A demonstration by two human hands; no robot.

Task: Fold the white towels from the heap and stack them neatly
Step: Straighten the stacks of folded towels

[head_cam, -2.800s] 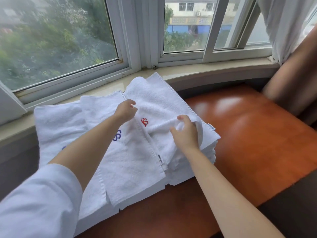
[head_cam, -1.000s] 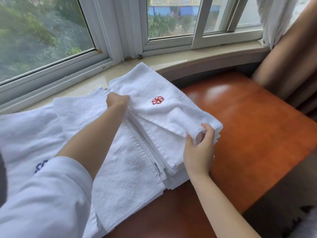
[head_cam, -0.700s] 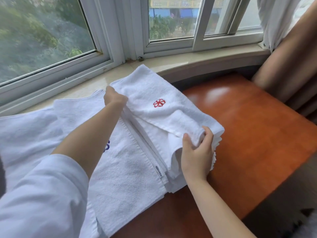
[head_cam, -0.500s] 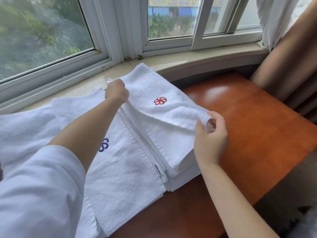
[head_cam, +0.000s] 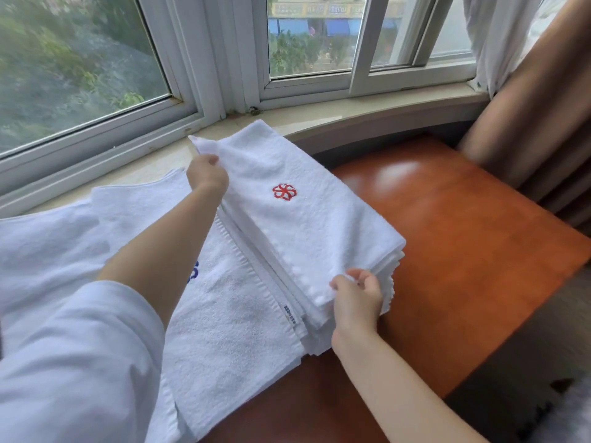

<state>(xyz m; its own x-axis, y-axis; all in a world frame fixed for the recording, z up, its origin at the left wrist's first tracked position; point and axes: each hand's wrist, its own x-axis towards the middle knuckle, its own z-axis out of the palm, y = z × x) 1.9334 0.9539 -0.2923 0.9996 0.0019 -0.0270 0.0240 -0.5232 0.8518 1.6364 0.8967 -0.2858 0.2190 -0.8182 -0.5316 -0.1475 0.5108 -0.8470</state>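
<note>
Now spread flat on the stack [head_cam: 323, 302] at the wooden table's [head_cam: 463, 251] window-side edge: the folded towel [head_cam: 307, 231], its loose end no longer bunched in the right hand [head_cam: 358, 298], so squaring up looks nearly done. Pinching opposite corners: left hand [head_cam: 206, 174] far, right hand near. Red pinwheel logo [head_cam: 284, 192] facing up; blue embroidery [head_cam: 193, 271] half hidden, small hem tag [head_cam: 289, 314] unreadable.

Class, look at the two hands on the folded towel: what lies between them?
In the head view, only the top towel spans from left hand to right hand, its red logo in between.
</note>
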